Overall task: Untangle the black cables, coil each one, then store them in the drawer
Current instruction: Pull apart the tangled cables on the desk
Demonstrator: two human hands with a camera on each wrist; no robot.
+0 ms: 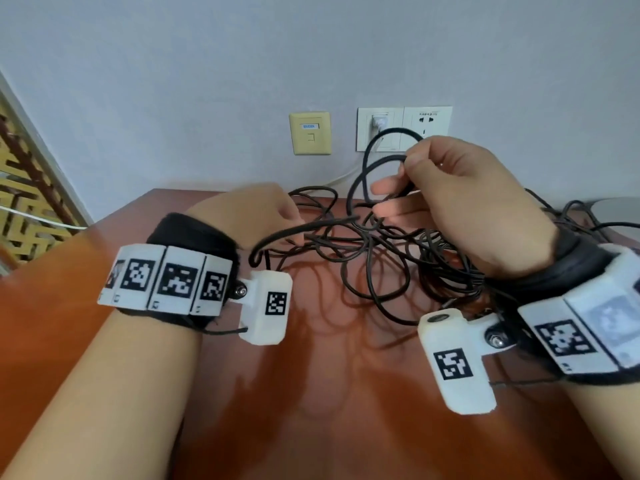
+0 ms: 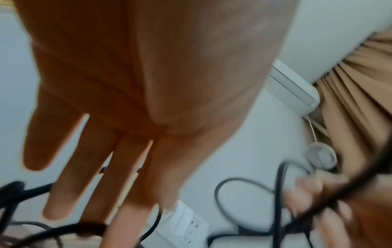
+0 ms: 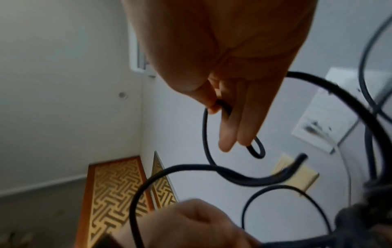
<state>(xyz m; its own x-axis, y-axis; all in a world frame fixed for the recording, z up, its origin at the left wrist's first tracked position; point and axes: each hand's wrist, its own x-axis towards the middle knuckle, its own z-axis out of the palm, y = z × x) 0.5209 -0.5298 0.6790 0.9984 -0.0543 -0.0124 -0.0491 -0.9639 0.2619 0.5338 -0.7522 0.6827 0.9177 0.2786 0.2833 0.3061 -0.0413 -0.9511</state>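
A tangle of black cables (image 1: pixel 381 251) lies on the red-brown table (image 1: pixel 311 393) near the wall. My right hand (image 1: pixel 398 174) is raised above the tangle and pinches a loop of black cable (image 1: pixel 384 161) between thumb and forefinger; the right wrist view shows the same pinch (image 3: pixel 216 104) on the black cable (image 3: pixel 204 134). My left hand (image 1: pixel 294 230) is low at the tangle's left side. Its fingers (image 2: pixel 63 193) are straight and a blurred strand (image 2: pixel 91 226) crosses their tips. No drawer is in view.
On the wall behind are a yellow data plate (image 1: pixel 310 133) and white sockets (image 1: pixel 403 128) with a white plug and cord. A grey rounded object (image 1: pixel 616 209) sits at the table's right edge. A gold lattice screen (image 1: pixel 20 188) stands at the left.
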